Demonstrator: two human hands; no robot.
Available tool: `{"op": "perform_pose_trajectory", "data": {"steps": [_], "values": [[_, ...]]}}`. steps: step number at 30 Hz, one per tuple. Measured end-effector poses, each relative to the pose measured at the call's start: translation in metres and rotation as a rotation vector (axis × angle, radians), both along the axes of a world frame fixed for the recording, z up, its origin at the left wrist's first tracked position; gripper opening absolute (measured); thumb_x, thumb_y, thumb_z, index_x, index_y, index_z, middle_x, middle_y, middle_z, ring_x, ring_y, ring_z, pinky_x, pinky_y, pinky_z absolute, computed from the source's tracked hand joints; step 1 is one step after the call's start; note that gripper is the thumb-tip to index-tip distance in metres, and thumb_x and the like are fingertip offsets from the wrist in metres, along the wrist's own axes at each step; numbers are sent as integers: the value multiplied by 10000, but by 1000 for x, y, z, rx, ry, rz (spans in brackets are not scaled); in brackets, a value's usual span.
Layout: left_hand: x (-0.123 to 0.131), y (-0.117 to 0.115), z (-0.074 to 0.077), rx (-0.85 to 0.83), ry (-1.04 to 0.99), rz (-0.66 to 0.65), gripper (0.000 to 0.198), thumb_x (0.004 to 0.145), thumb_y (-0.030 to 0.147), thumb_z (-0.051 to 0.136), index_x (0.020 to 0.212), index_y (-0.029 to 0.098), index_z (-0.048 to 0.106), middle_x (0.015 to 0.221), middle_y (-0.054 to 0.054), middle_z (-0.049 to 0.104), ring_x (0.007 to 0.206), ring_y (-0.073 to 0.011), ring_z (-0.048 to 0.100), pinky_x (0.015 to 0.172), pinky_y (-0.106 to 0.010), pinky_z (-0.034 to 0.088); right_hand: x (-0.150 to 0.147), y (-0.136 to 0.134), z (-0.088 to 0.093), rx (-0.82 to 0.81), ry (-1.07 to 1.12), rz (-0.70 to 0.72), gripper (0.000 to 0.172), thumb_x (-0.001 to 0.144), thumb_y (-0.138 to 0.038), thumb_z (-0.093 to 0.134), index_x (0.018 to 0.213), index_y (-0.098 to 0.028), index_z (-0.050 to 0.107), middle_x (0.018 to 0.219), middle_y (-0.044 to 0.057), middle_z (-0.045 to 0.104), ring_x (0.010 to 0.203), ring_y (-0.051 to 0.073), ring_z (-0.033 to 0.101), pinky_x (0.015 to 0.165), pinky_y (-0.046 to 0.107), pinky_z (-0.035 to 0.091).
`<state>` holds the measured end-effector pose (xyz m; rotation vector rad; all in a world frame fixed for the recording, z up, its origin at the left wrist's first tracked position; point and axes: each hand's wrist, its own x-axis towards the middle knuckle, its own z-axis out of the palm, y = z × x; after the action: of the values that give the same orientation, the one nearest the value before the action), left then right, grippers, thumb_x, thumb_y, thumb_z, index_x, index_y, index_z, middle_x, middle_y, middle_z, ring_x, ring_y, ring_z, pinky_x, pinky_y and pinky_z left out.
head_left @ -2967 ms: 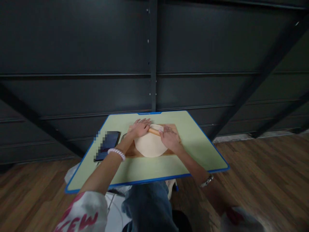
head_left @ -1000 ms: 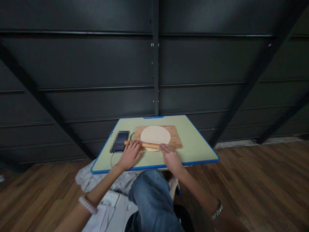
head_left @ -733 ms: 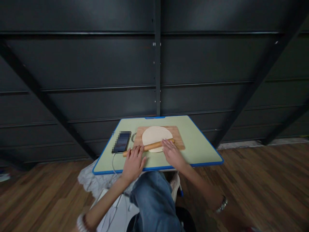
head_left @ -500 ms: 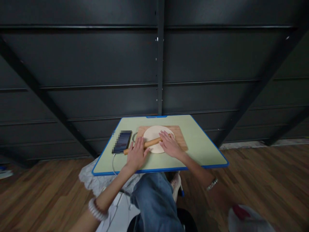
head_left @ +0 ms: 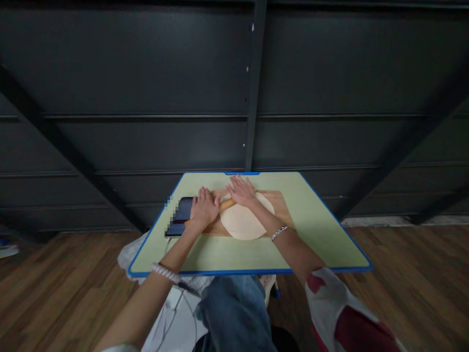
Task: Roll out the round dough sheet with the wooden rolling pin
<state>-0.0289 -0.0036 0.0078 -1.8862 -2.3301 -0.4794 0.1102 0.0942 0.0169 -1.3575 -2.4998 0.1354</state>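
Note:
A wooden rolling pin (head_left: 227,203) lies slantwise across the upper left part of a flat, round sheet of dough (head_left: 246,222). Beneath the dough is a wooden cutting board (head_left: 284,208). My left hand (head_left: 205,208) rests palm down on the pin's left part, off the dough, with its fingers stretched forward. Over the pin's right part lies my right hand (head_left: 241,190), flat, fingers extended and apart. Neither hand wraps round the pin. Most of the pin is hidden under the hands; a bit of its left end shows below my left wrist.
A dark-screened tablet or phone (head_left: 179,215) lies left of the board, very near my left hand, with a white cable by it. The small table (head_left: 318,239) has a blue rim. Dark wall panels (head_left: 164,88) stand behind it. Crumpled plastic (head_left: 128,252) shows at the lower left.
Both hands and the rolling pin have moved away from me, toward the dough's far left side. More of the dough's near part shows. The camera view has shifted slightly.

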Motion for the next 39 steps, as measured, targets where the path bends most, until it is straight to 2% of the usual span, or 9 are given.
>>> {"op": "perform_pose_trajectory", "data": {"steps": [4, 9, 15, 20, 24, 27, 30, 35, 39], "values": [[-13, 19, 1, -22, -63, 43, 690, 911, 503, 165, 1382, 25, 323, 1451, -213, 299, 1360, -309, 242, 1085, -498, 228, -19, 26, 3, -106, -2, 15, 652, 943, -501, 90, 1451, -108, 201, 1511, 75, 219, 1398, 170, 76, 1109, 421, -31], [-23, 33, 4, -99, -105, 89, 711, 906, 505, 148, 1393, 10, 299, 1474, -212, 241, 1376, -303, 194, 1098, -508, 197, -39, 52, 3, -265, 10, -42, 667, 937, -514, 68, 1455, -111, 183, 1524, 89, 166, 1400, 184, 65, 1106, 435, 45], [-22, 34, 3, -174, -65, 78, 702, 909, 499, 111, 1418, 41, 264, 1504, -168, 176, 1396, -285, 97, 1114, -524, 121, -42, 54, 0, -243, -9, -33, 651, 944, -491, 102, 1444, -90, 219, 1516, 103, 191, 1398, 195, 76, 1103, 433, 61], [-13, 24, 2, -186, -47, 1, 696, 907, 506, 143, 1422, 51, 253, 1496, -175, 191, 1391, -295, 124, 1099, -549, 133, -27, 35, 2, -174, -33, 27, 633, 945, -494, 131, 1429, -110, 268, 1508, 85, 225, 1394, 182, 106, 1104, 434, 35], [5, 5, 2, -130, 21, -51, 714, 905, 526, 163, 1410, 32, 271, 1477, -202, 235, 1385, -298, 161, 1104, -525, 133, -3, 11, 2, -100, -37, 33, 610, 956, -485, 136, 1402, -121, 336, 1469, 86, 326, 1369, 187, 206, 1103, 411, 70], [22, -13, 5, -108, 73, -89, 733, 909, 533, 189, 1400, -6, 265, 1451, -235, 281, 1357, -310, 248, 1078, -477, 236, 18, -10, 1, -12, -34, 45, 568, 968, -445, 166, 1377, -113, 377, 1439, 100, 379, 1347, 199, 267, 1095, 402, 126], [36, -30, 8, -92, 136, -133, 676, 923, 484, 229, 1407, 13, 260, 1422, -229, 348, 1295, -304, 372, 996, -412, 362, 38, -29, 1, 93, -37, 99, 506, 977, -383, 208, 1349, -105, 410, 1414, 115, 416, 1320, 200, 319, 1076, 376, 188], [49, -51, 7, 11, 254, -204, 592, 934, 426, 271, 1345, 17, 392, 1345, -202, 470, 1270, -297, 400, 1069, -435, 248, 67, -60, 6, 197, -75, 178, 412, 982, -308, 247, 1216, -115, 526, 1251, 126, 571, 1192, 204, 466, 1036, 383, 252], [54, -67, 1, 68, 240, -297, 542, 937, 409, 289, 1349, 74, 399, 1358, -164, 470, 1253, -266, 422, 1059, -426, 263, 90, -83, 10, 232, -84, 188, 363, 969, -318, 321, 1193, -136, 541, 1211, 116, 592, 1157, 210, 488, 1022, 383, 282]]}}
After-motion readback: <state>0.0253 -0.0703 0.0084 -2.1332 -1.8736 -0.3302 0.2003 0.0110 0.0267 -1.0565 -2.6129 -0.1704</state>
